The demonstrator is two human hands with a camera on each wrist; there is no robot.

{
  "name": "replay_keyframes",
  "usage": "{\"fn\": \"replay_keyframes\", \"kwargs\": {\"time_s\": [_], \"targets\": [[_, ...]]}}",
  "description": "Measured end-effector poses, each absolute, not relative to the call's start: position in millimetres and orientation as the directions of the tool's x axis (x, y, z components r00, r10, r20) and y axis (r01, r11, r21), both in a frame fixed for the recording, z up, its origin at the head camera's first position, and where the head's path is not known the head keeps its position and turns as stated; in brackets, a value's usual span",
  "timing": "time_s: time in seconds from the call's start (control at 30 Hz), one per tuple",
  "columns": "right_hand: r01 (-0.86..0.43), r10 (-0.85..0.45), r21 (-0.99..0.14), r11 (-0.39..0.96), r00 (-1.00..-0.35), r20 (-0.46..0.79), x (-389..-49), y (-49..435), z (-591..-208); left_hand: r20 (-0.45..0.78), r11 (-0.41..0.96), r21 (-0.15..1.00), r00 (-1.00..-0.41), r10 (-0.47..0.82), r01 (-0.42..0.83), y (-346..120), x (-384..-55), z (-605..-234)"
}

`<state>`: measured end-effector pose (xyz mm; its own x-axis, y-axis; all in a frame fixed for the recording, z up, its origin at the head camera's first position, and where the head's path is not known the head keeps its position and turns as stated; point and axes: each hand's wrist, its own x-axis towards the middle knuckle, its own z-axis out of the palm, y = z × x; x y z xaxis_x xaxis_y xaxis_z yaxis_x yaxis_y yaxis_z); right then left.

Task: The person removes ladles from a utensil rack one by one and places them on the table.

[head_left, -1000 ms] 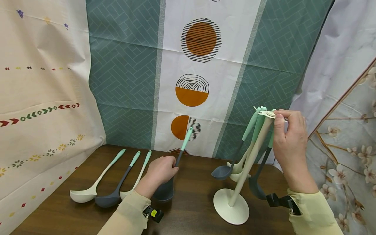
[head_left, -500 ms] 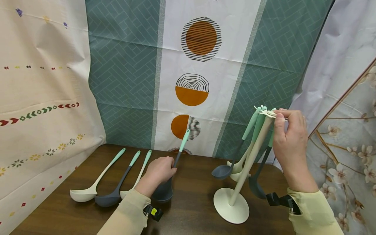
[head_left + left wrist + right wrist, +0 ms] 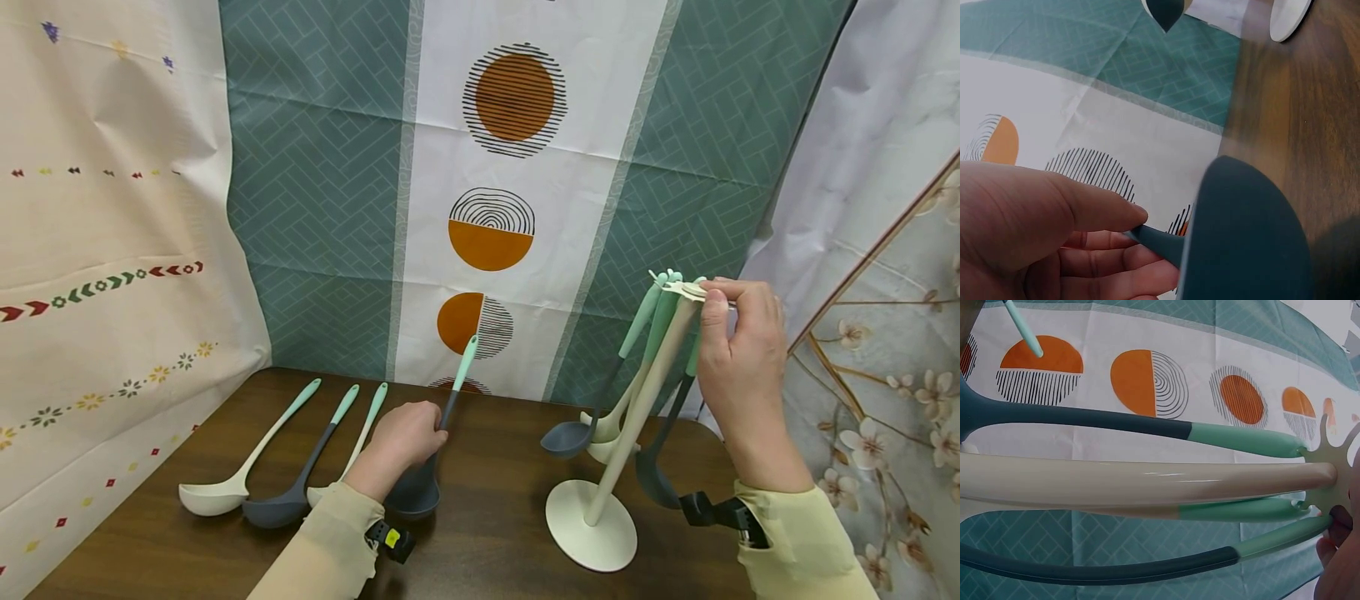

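Note:
My left hand (image 3: 405, 437) pinches the thin shank of a dark grey ladle (image 3: 467, 358) with a mint handle, low down near the bowl. The handle points up and away, and the ladle's bowl (image 3: 1247, 231) looms large in the left wrist view. My right hand (image 3: 742, 367) grips the hooked top of a cream utensil stand (image 3: 641, 417), thumb at its edge. Several mint-handled ladles hang from that stand, among them a dark one (image 3: 566, 440) on its left and another dark one (image 3: 656, 479) on its right.
Three ladles lie side by side at the left of the wooden table (image 3: 502, 542): a cream one (image 3: 213, 500), a dark grey one (image 3: 276, 510) and a cream one (image 3: 318, 496) partly behind my left arm. Patterned cloth (image 3: 322, 208) hangs behind the table.
My left hand has shifted slightly left with the dark grey ladle, whose handle end has moved left and a little down. My right hand has stayed on the stand's top.

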<state>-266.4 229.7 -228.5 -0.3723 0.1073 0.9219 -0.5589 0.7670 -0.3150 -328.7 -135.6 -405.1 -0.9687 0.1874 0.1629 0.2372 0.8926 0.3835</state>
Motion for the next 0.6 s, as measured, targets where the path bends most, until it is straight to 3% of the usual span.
{"fn": "replay_keyframes", "kwargs": {"time_s": [0.6], "targets": [[-0.561,0.107,-0.315,0.766,-0.372,0.922,-265.8,229.8,-228.8,0.12,0.895,0.399,-0.979,0.164,0.199,-143.9,-332.3,-412.4]]}}
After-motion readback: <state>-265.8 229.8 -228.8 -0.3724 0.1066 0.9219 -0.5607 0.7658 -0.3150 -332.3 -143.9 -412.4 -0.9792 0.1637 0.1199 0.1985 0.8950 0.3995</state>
